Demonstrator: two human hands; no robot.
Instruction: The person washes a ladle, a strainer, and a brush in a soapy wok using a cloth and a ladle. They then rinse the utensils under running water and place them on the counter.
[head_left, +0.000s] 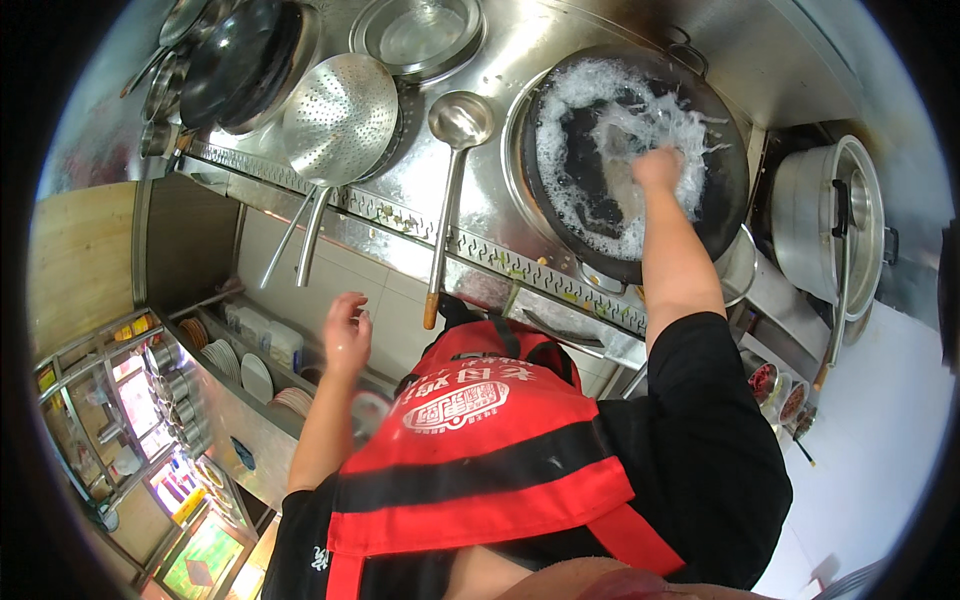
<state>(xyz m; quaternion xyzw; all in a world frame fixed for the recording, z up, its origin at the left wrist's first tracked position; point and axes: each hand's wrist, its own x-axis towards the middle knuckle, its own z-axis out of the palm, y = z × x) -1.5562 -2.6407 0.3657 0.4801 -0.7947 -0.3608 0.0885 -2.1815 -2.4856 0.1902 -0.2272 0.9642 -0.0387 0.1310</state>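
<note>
My right hand (658, 169) is down inside a large black wok (547, 247), its fingers curled. Foamy water (574, 82) splashes around it. A pale brown blurred shape lies beside the fingers, and whether they grip it cannot be told. My left hand (349, 330) hangs in the air in front of the stove edge, empty, with loosely bent fingers. Between the hands, a steel ladle (460, 120) rests on the steel cooktop (405, 176), its wooden-tipped handle reaching past the front edge. Left of it, a perforated strainer (341, 116) sits with its handle also sticking out.
Round steel pans (420, 37) stand at the back, and another black wok (232, 67) leans at far left. A tall aluminium pot (806, 217) is on the right, above small seasoning containers (791, 401). Stacked plates (221, 361) fill a shelf at lower left.
</note>
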